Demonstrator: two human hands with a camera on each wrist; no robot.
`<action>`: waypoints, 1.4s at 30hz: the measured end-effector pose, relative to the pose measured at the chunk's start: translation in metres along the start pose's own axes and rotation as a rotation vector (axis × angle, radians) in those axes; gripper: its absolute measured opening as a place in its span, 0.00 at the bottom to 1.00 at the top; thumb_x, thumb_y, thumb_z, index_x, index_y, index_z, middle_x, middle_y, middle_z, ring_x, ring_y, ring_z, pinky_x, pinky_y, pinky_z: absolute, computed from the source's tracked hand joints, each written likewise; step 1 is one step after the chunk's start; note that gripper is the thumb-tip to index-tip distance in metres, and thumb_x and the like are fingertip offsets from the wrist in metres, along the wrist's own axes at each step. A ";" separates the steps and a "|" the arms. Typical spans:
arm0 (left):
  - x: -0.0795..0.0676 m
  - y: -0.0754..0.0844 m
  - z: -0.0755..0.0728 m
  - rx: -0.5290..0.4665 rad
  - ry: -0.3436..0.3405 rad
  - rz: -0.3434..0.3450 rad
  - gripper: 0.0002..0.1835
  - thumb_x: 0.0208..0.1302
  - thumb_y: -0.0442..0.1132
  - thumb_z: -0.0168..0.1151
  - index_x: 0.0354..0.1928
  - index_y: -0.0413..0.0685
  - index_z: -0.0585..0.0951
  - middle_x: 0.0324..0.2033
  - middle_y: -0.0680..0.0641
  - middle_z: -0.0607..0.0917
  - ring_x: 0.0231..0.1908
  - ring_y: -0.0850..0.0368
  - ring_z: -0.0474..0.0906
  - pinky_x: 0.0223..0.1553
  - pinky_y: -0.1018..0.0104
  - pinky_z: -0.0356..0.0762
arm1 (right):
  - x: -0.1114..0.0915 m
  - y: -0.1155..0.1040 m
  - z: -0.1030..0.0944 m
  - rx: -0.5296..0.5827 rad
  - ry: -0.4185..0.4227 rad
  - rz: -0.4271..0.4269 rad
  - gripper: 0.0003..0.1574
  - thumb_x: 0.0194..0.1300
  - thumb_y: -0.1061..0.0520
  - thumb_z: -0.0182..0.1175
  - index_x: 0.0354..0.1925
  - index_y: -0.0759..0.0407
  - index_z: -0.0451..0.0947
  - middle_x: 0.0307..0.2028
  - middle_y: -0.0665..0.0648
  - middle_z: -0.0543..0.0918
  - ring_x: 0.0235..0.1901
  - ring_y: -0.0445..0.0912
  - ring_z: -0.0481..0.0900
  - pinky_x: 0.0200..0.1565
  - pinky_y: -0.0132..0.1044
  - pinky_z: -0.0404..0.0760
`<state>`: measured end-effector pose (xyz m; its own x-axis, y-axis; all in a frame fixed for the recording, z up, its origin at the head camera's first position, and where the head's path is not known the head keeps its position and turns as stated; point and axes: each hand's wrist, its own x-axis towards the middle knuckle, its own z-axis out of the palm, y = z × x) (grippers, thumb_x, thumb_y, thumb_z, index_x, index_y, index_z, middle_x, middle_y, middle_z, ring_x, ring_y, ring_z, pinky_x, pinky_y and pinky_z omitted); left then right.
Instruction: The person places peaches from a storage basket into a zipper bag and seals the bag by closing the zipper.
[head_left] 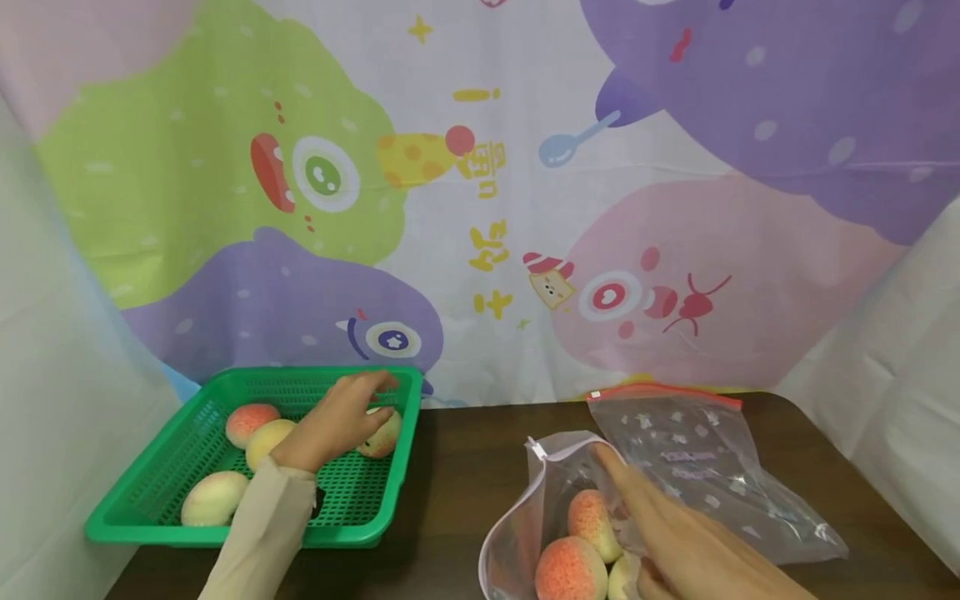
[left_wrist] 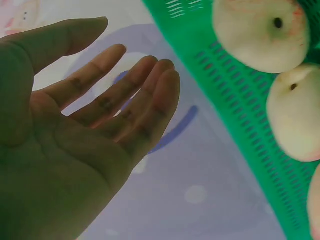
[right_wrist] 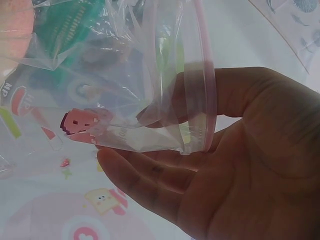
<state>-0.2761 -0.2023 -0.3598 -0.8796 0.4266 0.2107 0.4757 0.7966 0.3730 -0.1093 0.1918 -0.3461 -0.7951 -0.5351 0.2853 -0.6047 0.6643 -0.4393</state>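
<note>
Item 1: left hand [head_left: 341, 421], beige sleeve, over the green basket [head_left: 187, 450] at 9 o'clock on the dark table [head_left: 450, 483]. Fingers straight and slightly spread, palm empty in the left wrist view; fingertips reach above one peach [head_left: 381, 435] at the basket's 2 o'clock corner. Whether they touch it cannot be told.

Item 2: green basket, slotted plastic, holding four peaches: the one under the fingers, a red-topped peach [head_left: 250, 422] toward 11 o'clock, a yellow peach [head_left: 267, 442] just beside it, and a pale peach [head_left: 213, 498] at 7 o'clock.

Item 3: right hand [head_left: 675, 533] at 5 o'clock of the table. Thumb and fingers pinch the pink-edged rim of the open zip bag [head_left: 525, 508]; the right wrist view shows the folded plastic caught between them.

Item 4: open zip bag, clear, mouth toward 11 o'clock. Contents: three peaches visible, one red-orange peach in the bag [head_left: 570, 571] in front, others behind and beside it.

Item 5: second zip bag [head_left: 697, 467], clear with a red seal strip, lying flat at 1 o'clock of the right hand, partly under the open bag.

Item 6: cartoon monster backdrop [head_left: 480, 208] at 12 o'clock behind the table.
</note>
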 end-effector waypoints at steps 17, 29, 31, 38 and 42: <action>0.001 -0.025 0.021 -0.015 -0.089 -0.091 0.22 0.58 0.31 0.65 0.56 0.34 0.78 0.53 0.33 0.79 0.51 0.39 0.75 0.46 0.48 0.76 | 0.002 -0.010 -0.008 0.222 -0.213 0.270 0.52 0.72 0.54 0.56 0.77 0.24 0.36 0.19 0.37 0.66 0.15 0.31 0.61 0.17 0.30 0.62; -0.001 -0.021 0.025 0.015 -0.144 -0.183 0.17 0.59 0.29 0.64 0.51 0.40 0.78 0.50 0.33 0.75 0.38 0.45 0.73 0.36 0.53 0.74 | 0.000 -0.004 -0.004 0.109 -0.137 0.128 0.66 0.54 0.68 0.56 0.79 0.33 0.36 0.28 0.39 0.66 0.18 0.30 0.63 0.21 0.27 0.66; -0.001 -0.021 0.026 0.008 -0.156 -0.233 0.16 0.59 0.29 0.64 0.49 0.42 0.76 0.50 0.31 0.72 0.35 0.44 0.72 0.33 0.54 0.72 | -0.001 -0.003 -0.002 0.079 -0.104 0.091 0.66 0.52 0.70 0.56 0.79 0.35 0.37 0.30 0.38 0.67 0.20 0.30 0.63 0.22 0.26 0.66; -0.002 -0.018 0.027 0.067 -0.209 -0.299 0.33 0.56 0.38 0.72 0.63 0.38 0.72 0.59 0.26 0.69 0.54 0.26 0.71 0.50 0.36 0.72 | -0.002 -0.001 0.000 0.047 -0.057 0.015 0.68 0.49 0.71 0.57 0.80 0.41 0.38 0.43 0.39 0.72 0.24 0.29 0.65 0.23 0.25 0.67; -0.003 -0.017 0.028 0.087 -0.251 -0.272 0.32 0.51 0.40 0.75 0.57 0.34 0.74 0.52 0.30 0.76 0.52 0.32 0.72 0.52 0.38 0.71 | -0.003 -0.001 0.000 0.042 -0.072 0.041 0.68 0.49 0.71 0.56 0.80 0.39 0.38 0.43 0.40 0.71 0.25 0.30 0.66 0.24 0.26 0.68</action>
<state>-0.2816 -0.2057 -0.3919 -0.9534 0.2777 -0.1178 0.2316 0.9241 0.3040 -0.1064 0.1926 -0.3468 -0.8132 -0.5447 0.2050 -0.5677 0.6648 -0.4856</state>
